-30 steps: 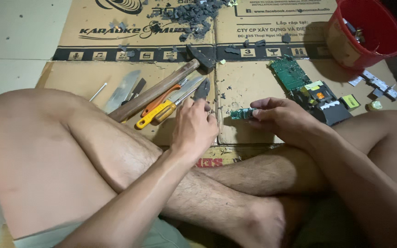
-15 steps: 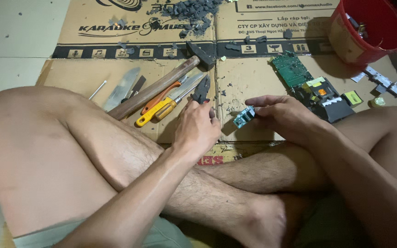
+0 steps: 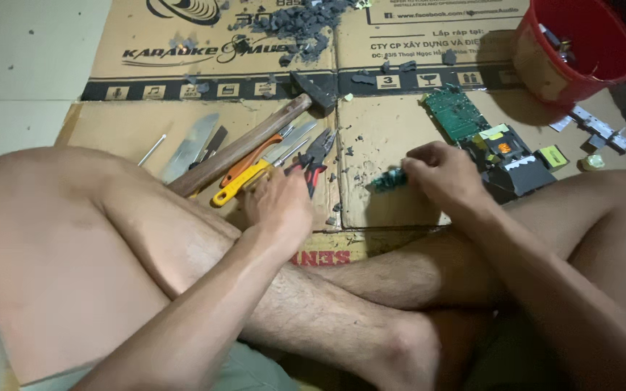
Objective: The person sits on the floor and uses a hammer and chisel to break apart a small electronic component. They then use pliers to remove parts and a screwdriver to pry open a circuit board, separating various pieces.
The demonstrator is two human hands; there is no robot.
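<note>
1. Already, a heap of grey broken pieces (image 3: 295, 25) lies on the cardboard (image 3: 393, 195), and a green circuit board (image 3: 458, 112) lies near the red bucket (image 3: 581, 51); it seems more parts are left to strip.
2. Right hand (image 3: 443, 177) pinches a small green part (image 3: 389, 179) at its fingertips, low over the cardboard.
3. Left hand (image 3: 280, 206) closes its grip on the red-handled pliers (image 3: 316, 156), beside the hammer (image 3: 255, 141) and the yellow knife (image 3: 244, 185).
4. Pliers and part are near, not touching.

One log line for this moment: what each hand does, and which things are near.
left hand: on pliers | right hand: holds small green part | near: hammer, circuit board, red bucket
</note>
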